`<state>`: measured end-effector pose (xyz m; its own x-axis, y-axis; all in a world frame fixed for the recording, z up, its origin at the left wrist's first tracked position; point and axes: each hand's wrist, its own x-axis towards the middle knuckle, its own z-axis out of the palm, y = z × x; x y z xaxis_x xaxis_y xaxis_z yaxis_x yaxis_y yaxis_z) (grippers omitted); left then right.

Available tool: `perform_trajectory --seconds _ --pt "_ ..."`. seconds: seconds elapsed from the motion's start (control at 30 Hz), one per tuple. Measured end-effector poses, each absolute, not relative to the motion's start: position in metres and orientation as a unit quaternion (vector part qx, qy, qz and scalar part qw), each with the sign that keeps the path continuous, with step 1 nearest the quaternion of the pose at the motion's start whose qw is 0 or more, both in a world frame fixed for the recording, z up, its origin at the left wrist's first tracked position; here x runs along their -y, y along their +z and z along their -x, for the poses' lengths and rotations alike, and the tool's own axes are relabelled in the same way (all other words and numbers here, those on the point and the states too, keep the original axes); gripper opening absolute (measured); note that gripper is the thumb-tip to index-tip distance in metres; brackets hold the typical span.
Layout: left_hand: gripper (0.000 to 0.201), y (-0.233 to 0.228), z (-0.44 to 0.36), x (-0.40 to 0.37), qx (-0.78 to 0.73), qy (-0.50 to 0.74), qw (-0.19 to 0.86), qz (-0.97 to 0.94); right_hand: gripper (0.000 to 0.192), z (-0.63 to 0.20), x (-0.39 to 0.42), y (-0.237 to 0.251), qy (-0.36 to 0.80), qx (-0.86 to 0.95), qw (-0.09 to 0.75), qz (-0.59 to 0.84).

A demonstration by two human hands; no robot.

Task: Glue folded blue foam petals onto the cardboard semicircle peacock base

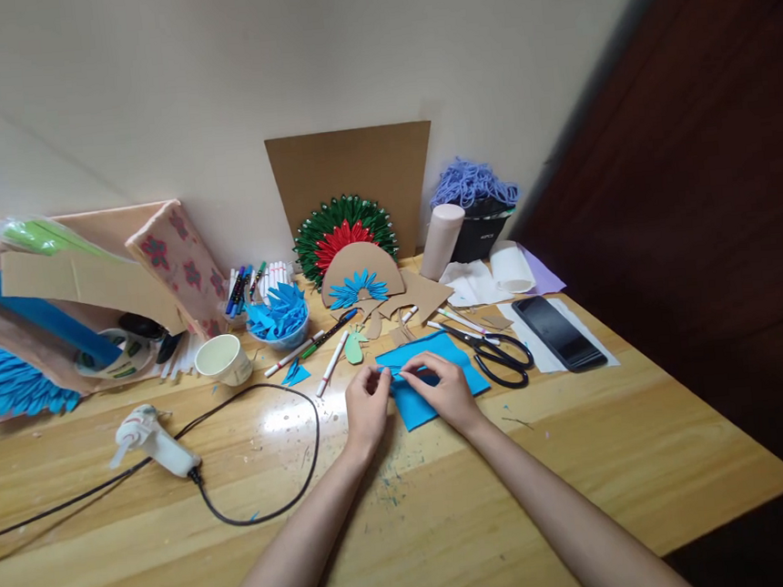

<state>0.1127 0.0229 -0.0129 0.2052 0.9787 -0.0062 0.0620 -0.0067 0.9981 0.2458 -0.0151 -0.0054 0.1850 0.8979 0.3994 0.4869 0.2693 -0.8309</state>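
Pale wall (pixel 208 81) behind a wooden counter (pixel 552 489). Clock directions from the blue sheet (pixel 415 410) under the hands. Farthest out at nine o'clock, blue paper petals (pixel 7 373) in overlapping rows. Also toward nine, glue gun (pixel 162 446) with looped black cord, lying on the counter. At ten, flower-patterned pink panel (pixel 183 266); nearer nine, paper cup (pixel 224 360), upright. Back at ten, tub of markers (pixel 260 282) just behind a clear bowl heaped with folded blue pieces (pixel 276 313). Closer in, white marker (pixel 333 364) beside a green paper cutout (pixel 353 347). Left hand (pixel 366 407) at the sheet's nine o'clock edge, grip closed, thumb against forefinger on a small blue piece (pixel 396 373), too small for its shape to be told. At eleven, cardboard arch with blue petals (pixel 360 273), in front of a green-and-red petal fan (pixel 345 229). Right hand (pixel 447 396) over the sheet, grip pinched on the same piece, fingertips near the left's. At twelve, pale cylinder (pixel 442 239); just past it, lavender yarn (pixel 471 186). At three, black-handled scissors (pixel 503 357), then smartphone (pixel 560 334) on white paper.
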Motion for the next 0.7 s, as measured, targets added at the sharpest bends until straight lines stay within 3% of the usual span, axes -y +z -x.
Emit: perform_trajectory --seconds 0.7 --pt "0.023 -0.0109 -0.1132 -0.0213 -0.412 0.464 0.517 -0.590 0.010 -0.2524 0.0136 -0.0044 0.246 0.582 0.532 0.564"
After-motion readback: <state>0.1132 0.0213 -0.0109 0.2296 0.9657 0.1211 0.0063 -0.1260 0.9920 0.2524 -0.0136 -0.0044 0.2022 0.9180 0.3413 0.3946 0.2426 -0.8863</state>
